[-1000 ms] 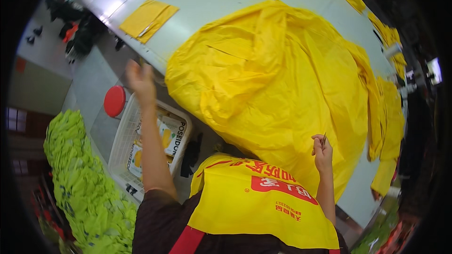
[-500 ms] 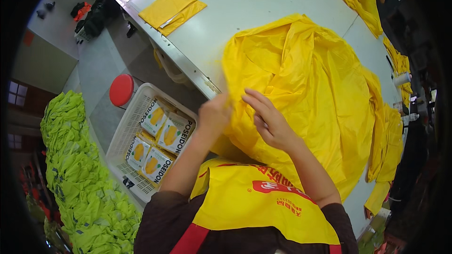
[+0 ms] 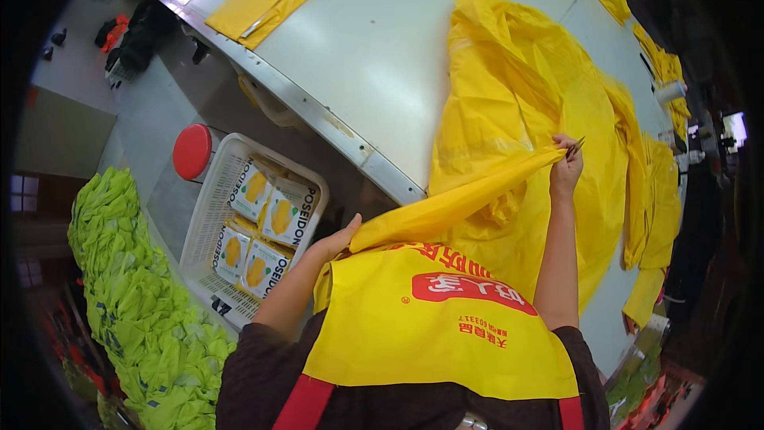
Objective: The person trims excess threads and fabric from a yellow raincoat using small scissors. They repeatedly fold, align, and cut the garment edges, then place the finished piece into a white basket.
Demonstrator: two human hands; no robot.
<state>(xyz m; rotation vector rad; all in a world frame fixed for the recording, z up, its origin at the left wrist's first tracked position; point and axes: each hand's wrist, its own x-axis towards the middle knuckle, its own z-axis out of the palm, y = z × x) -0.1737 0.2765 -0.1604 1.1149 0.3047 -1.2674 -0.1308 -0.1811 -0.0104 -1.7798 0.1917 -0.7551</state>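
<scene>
A yellow garment (image 3: 525,111) is spread on the white table (image 3: 374,48). 1 folded strip of it is stretched taut between 2 hands: the left hand (image 3: 338,240) grips its near end, the right hand (image 3: 567,166) pinches its far end. A white basket (image 3: 208,215) of packets is seen left.

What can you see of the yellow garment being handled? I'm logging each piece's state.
The yellow garment is thin, glossy, plastic-like sheet, crumpled and spread over the white table, hanging past its near edge. One fold is pulled taut into a band between the left hand, near the apron, and the raised right hand, which pinches its end.
</scene>
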